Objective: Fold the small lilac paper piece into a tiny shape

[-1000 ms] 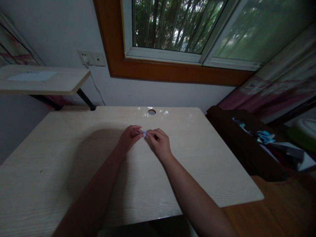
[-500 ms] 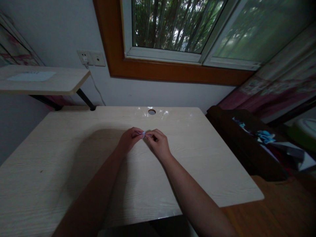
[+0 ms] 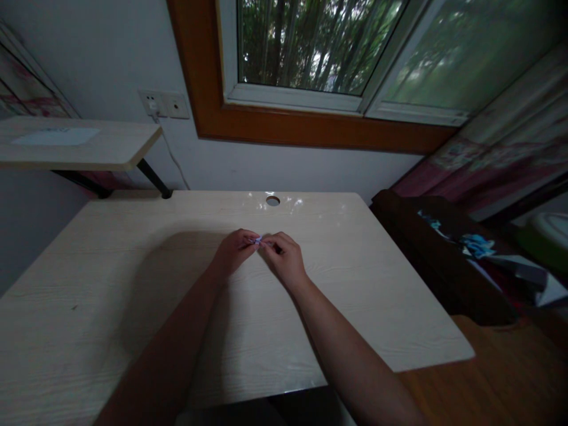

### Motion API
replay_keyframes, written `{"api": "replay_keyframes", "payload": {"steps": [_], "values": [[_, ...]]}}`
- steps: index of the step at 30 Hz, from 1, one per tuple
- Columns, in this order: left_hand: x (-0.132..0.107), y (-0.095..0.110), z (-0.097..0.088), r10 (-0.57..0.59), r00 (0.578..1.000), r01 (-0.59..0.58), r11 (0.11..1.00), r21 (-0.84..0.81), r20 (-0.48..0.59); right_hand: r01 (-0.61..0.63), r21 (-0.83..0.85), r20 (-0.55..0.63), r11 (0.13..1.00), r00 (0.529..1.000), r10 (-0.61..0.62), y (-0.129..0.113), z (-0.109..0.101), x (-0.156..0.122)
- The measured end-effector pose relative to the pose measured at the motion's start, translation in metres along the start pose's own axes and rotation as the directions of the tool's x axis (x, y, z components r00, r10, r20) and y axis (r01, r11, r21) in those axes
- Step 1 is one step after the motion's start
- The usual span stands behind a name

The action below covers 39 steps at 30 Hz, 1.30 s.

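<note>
Over the middle of the pale wood-grain desk [image 3: 364,284], my left hand [image 3: 231,248] and my right hand [image 3: 284,253] meet almost fingertip to fingertip. Between them is a small, thin whitish-purple piece [image 3: 256,240], perhaps folded paper; its exact kind is too small to tell. My left thumb and fingers are closed on its left part. The fingertips of my right hand pinch its right end. Most of the piece is hidden by the fingers.
A round cable hole [image 3: 273,201] sits near the desk's back edge. At the left stands a raised shelf [image 3: 119,148] bearing a sheet of paper [image 3: 57,137]. Right of the desk is a dark brown cabinet [image 3: 412,254] with blue items [image 3: 477,245] on it.
Both hands stay in place. Between the fingertips, the small piece has shifted slightly, its pale part looking flatter than before.
</note>
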<state>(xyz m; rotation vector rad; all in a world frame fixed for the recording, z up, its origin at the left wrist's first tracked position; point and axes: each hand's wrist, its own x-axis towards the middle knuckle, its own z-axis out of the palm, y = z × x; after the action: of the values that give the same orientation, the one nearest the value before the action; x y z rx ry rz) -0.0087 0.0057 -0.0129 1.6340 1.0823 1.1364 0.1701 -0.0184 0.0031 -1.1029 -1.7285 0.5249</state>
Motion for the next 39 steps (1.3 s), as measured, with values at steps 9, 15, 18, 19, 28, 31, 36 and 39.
{"api": "replay_keyframes", "payload": {"steps": [9,15,18,19,28,31,36,39], "values": [[0.001,0.003,-0.001,0.075,0.997,-0.075,0.997,-0.022,0.004,0.005,0.001,0.018,1.000,1.000,-0.005,0.001,0.000,-0.001],[-0.002,0.005,-0.001,0.044,0.997,-0.037,0.991,-0.126,0.056,0.000,0.056,0.041,0.998,0.999,-0.002,0.000,-0.001,0.001],[-0.004,0.009,-0.002,0.022,0.995,-0.005,0.985,-0.171,0.100,-0.006,0.067,0.029,0.998,1.000,0.004,0.000,-0.001,0.001],[-0.004,0.011,-0.002,0.021,0.994,-0.001,0.983,-0.183,0.109,-0.007,0.068,0.024,0.998,1.000,0.006,0.000,-0.001,0.002],[-0.006,0.012,-0.003,0.043,0.997,-0.020,0.946,-0.323,0.064,-0.028,0.073,0.038,0.997,0.999,0.025,0.002,-0.002,0.001],[-0.004,0.010,-0.003,0.067,0.997,-0.056,0.953,-0.299,0.026,-0.035,0.072,0.044,0.997,0.999,0.031,0.002,-0.002,0.001],[0.003,0.003,-0.003,0.205,0.978,-0.207,0.977,-0.045,-0.038,-0.030,0.089,0.054,0.996,0.998,0.025,0.001,-0.001,0.001],[0.004,0.005,-0.004,0.217,0.975,-0.213,0.974,0.079,-0.046,-0.044,0.105,0.045,0.993,0.998,0.039,0.000,-0.002,0.001]]}}
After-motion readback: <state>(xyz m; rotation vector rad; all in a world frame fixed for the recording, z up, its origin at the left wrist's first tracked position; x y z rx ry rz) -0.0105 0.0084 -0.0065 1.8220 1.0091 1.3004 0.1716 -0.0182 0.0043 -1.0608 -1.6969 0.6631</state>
